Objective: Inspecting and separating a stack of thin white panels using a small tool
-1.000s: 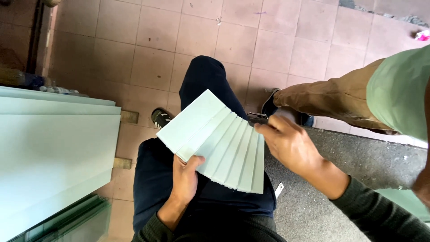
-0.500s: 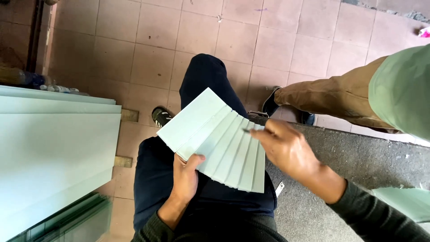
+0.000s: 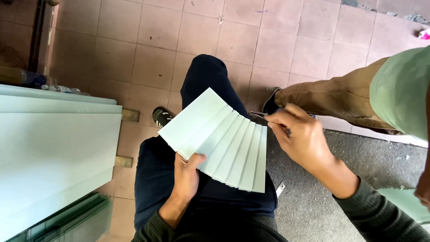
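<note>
Fanned pale-green strips (image 3: pixel 219 141) spread up-left, left hand (image 3: pixel 186 177) gripping their lower ends; right hand (image 3: pixel 298 136) pinches the rightmost strip's top.

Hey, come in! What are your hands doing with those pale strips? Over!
Left hand holds fanned pale strips from below. Right hand pinches the fan's top right corner. Another person's leg close beside, not touching.

The fanned strips (image 3: pixel 219 139) look like frosted glass or smooth plastic, pale green and matt. The stacked sheets (image 3: pixel 53 148) have the same matt face, with glossy green glass edges low down. The floor tiles (image 3: pixel 148 49) are dull, worn pink ceramic; the ground (image 3: pixel 322 197) beside them is rough grey concrete.
</note>
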